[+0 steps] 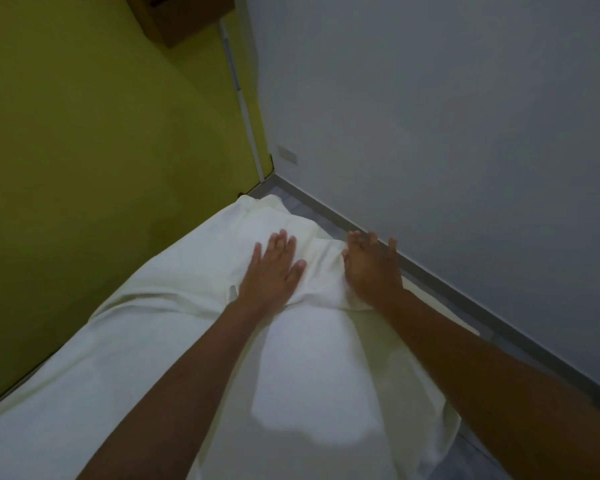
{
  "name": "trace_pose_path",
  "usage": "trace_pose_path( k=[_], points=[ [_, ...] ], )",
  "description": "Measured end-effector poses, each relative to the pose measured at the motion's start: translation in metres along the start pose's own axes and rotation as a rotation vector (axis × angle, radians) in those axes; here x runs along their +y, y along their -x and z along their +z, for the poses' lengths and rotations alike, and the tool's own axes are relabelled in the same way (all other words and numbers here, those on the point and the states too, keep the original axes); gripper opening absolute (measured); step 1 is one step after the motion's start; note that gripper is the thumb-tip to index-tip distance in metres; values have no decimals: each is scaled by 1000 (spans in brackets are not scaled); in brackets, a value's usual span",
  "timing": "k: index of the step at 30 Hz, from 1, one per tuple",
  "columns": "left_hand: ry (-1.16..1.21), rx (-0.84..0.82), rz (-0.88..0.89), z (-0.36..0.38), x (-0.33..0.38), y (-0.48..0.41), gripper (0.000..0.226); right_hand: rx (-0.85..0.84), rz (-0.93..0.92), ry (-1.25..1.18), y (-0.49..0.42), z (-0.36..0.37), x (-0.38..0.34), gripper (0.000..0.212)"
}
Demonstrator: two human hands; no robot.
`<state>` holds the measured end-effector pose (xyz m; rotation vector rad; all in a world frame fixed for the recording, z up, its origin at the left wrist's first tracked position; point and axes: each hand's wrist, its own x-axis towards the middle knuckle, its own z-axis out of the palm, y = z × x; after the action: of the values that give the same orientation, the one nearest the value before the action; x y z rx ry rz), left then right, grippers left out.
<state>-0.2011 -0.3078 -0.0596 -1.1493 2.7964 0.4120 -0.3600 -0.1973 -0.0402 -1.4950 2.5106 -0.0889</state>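
A white sheet (174, 341) covers a narrow bed that runs from the bottom of the view toward the room's corner. At the far end lies a white pillow (321, 275) with creased fabric. My left hand (274, 268) presses flat on the pillow's left part, fingers straight and spread. My right hand (373, 266) rests on the pillow's right edge, fingers extended toward the wall. Both bare forearms reach in from the bottom.
A green wall (101, 150) runs along the bed's left side. A grey-white wall (447, 116) with a dark baseboard stands to the right, with a strip of grey floor (329, 218) between. A white pipe (246, 109) runs down the corner. A brown box (181, 15) hangs top left.
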Motion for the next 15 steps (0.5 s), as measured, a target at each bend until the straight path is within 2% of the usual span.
trace_pose_path(
  k=[3, 6, 9, 12, 13, 15],
  points=[
    [-78, 22, 59, 4, -12, -14, 65, 123, 35, 0, 9, 0, -14, 50],
    [3, 102, 50, 1, -16, -23, 72, 222, -10, 70, 33, 11, -31, 50],
    [55, 81, 2, -8, -13, -48, 65, 111, -9, 64, 46, 23, -47, 56],
    [129, 8, 43, -33, -3, -66, 56, 54, 54, 13, 32, 27, -42, 67],
    [176, 56, 71, -43, 1, -67, 54, 54, 90, 4, 25, 27, -36, 70],
    [262, 265, 96, -61, 2, -61, 50, 80, 200, -32, 11, 24, -18, 76]
  ],
)
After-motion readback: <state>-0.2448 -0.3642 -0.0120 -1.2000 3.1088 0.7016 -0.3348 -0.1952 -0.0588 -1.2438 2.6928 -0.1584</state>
